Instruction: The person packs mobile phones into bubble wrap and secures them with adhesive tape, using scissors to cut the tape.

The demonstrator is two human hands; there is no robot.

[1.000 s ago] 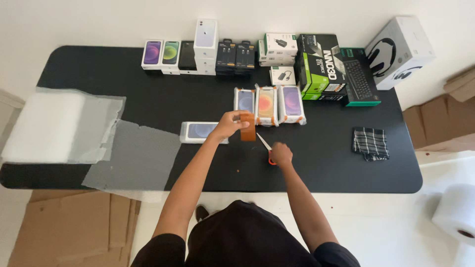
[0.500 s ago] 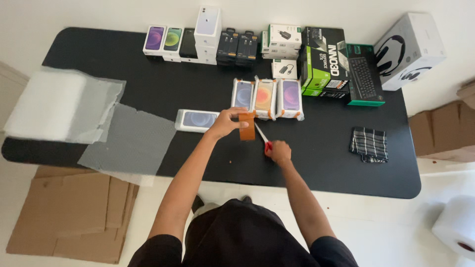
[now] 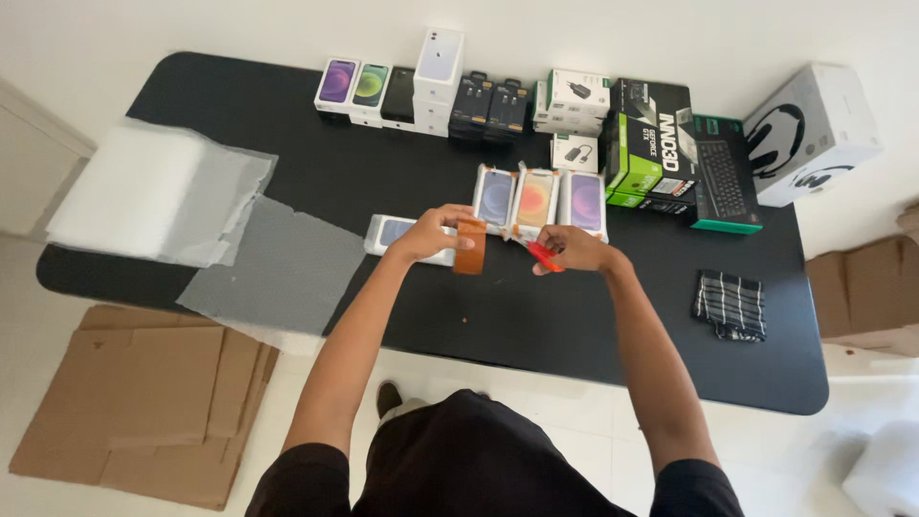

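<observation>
Brown tape roll (image 3: 470, 246) in left grip (image 3: 431, 233).

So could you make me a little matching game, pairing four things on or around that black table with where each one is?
Things:
1. roll of brown tape
2. red-handled scissors
3. striped cloth
4. flattened cardboard

Places:
A. on the floor beside the table's left end
B. in the left hand
C. lying alone on the table's right part
D. in the right hand

Pairs: 1-B, 2-D, 3-C, 4-A
</observation>
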